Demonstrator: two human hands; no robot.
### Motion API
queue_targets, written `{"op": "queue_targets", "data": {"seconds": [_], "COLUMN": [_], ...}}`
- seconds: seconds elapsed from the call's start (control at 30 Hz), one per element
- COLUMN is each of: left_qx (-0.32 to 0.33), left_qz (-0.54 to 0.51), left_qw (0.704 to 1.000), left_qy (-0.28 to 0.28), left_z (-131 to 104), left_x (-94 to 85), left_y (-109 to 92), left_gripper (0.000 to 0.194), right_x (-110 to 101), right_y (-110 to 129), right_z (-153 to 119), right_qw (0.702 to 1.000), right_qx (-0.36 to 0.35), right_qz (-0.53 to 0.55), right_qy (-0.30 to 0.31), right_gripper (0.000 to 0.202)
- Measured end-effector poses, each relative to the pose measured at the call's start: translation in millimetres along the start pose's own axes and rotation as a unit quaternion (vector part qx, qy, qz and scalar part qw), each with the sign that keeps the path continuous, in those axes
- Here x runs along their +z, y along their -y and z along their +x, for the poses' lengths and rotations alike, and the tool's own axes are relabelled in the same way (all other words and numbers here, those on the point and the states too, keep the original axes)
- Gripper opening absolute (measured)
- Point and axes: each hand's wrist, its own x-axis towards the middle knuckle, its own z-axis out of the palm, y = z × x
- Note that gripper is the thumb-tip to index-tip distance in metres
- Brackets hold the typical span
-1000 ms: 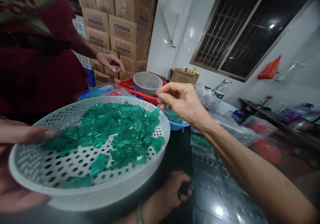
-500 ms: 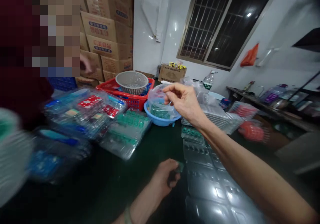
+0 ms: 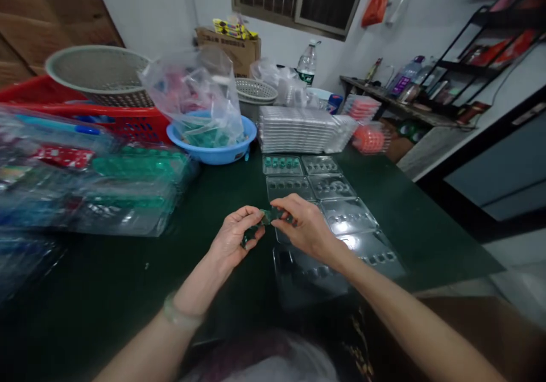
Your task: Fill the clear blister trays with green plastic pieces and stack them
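My left hand (image 3: pixel 241 231) pinches a small green piece (image 3: pixel 266 217) between thumb and finger, with something dark green also under its curled fingers. My right hand (image 3: pixel 302 223) meets it from the right, its thumb and fingertips closed at the piece's other side; what exactly it grips is too small to make out. Both hands are above the dark green table (image 3: pixel 222 325), at the left edge of two columns of clear plastic trays (image 3: pixel 347 214). The farthest left tray (image 3: pixel 282 165) holds green pieces in its row of hollows.
Behind the hands stand a blue basin (image 3: pixel 217 153) with a clear bag and green pieces, and a stack of clear trays (image 3: pixel 298 129). At left are a red basket (image 3: pixel 140 123), a grey colander (image 3: pixel 100 69) and blurred packaged goods (image 3: pixel 128 200).
The view has turned right and down. My right hand has come down from beside the basin's bag to my left hand. The co-worker at the left is out of view.
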Motion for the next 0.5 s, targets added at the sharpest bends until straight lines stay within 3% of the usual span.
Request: {"op": "queue_targets", "data": {"seconds": [0.17,0.3,0.5], "left_qx": [-0.016,-0.053,-0.111], "left_qz": [0.061,0.079,0.018], "left_qw": [0.998,0.995,0.991], "left_qy": [0.016,0.027,0.075], "left_z": [-2.6,-2.6,0.4], "left_x": [8.3,8.1,3.7], "left_y": [11.0,15.0,20.4], "left_gripper": [0.019,0.018,0.014], "right_x": [20.8,34.6,39.6], "right_y": [-10.3,-10.7,2.0], "right_z": [-20.8,-39.6,-52.6], "right_qw": [0.999,0.990,0.973], "right_qx": [0.029,0.060,0.106], "right_qz": [0.007,0.073,0.160], "right_qy": [-0.039,-0.101,-0.127], "right_gripper": [0.017,0.018,0.016]}}
